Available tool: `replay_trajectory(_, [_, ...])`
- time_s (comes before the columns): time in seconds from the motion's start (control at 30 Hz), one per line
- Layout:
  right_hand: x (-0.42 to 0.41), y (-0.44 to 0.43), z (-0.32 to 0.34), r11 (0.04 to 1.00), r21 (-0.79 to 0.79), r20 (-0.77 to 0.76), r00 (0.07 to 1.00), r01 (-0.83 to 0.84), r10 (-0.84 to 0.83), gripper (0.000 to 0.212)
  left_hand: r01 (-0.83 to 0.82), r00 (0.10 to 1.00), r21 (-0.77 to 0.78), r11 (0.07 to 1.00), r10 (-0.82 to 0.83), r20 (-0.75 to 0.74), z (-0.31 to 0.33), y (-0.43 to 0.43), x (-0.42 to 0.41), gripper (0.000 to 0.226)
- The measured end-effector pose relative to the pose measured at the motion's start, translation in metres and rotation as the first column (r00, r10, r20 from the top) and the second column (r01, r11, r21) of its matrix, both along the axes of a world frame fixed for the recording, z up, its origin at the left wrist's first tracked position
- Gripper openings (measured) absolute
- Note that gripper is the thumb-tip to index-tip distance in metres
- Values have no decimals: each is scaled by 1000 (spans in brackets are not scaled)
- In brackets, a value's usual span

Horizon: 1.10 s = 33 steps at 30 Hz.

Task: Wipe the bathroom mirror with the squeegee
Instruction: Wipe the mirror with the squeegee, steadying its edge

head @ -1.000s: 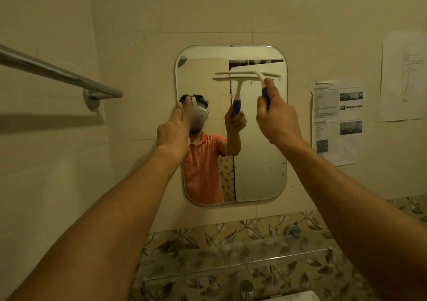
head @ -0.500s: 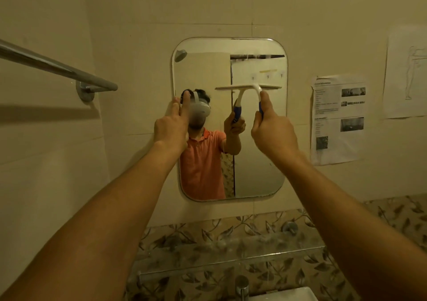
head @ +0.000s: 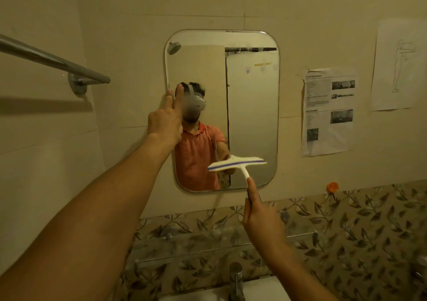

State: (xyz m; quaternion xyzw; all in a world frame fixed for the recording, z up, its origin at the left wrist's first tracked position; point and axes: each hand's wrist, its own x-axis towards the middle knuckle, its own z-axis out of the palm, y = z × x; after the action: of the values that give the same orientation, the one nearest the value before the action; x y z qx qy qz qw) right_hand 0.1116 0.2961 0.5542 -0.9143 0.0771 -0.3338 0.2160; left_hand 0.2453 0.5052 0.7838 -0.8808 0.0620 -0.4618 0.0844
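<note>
Head view, the only 1 I have. My right hand (head: 261, 222) is wrapped round the blue lower handle of the white T-shaped plastic squeegee with a blue stripe along its blade (head: 238, 163), index finger laid straight up the white stem. The blade sits directly above the grip, tilted with its left end lower, in front of the bottom right part of the rounded frameless wall mirror (head: 251, 115). It is slightly blurred, so I cannot tell whether the edge touches the glass.

Up and to the left of the grip, my left hand (head: 165, 118) is flat, holding nothing. Its straight fingers (head: 175, 97) rest on the mirror's left edge.

I judge the squeegee light and stiff in the frame, with a soft edge that only bites under even pressure. Holding low on the blue part gives reach, and the finger on the stem steers the tilt. The glass is hard, slick and breakable, so I would press moderately.

Below the grip are a glass shelf (head: 208, 243) and a chrome tap (head: 235, 277). To its right, 2 paper sheets (head: 328, 113) hang on the wall. Far to its left is a metal towel bar (head: 53, 61).
</note>
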Motion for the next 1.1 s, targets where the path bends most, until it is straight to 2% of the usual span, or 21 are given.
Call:
replay_trajectory(0.13, [-5,6,-39,1000,17,-101,995,4,-3,72,6,1000,-2,1000,-6,-2,0,2,-1,123])
replay_trajectory(0.27, [-13,3,-63,998,60,-278,961,8,9,65,18,999,-11,1000,-19,-28,0,1,-5,124])
replay_trajectory(0.33, [-19,3,-60,993,116,-212,975,-37,61,67,17,1000,-11,1000,-18,-11,0,2,-2,121])
replay_trajectory(0.43, [-23,7,-22,980,157,10,992,-124,124,70,25,1000,-7,1000,-25,-17,-1,3,-2,121])
replay_trajectory(0.53, [-18,14,50,974,140,206,967,-177,146,67,39,999,-13,999,-39,-20,1,2,-3,122])
replay_trajectory(0.67, [3,25,156,966,119,356,918,-229,174,57,50,998,0,999,-50,-24,1,5,-4,121])
replay_trajectory(0.8, [23,38,240,984,58,370,919,-170,137,59,56,998,-21,998,-56,-17,0,7,-2,115])
replay_trajectory(0.9, [32,46,278,989,46,335,935,-137,114,63,73,997,-47,996,-74,-34,0,6,0,116])
replay_trajectory(1.1, [35,55,280,996,43,263,963,-79,65,82,134,990,-133,982,-140,-31,-2,9,5,123])
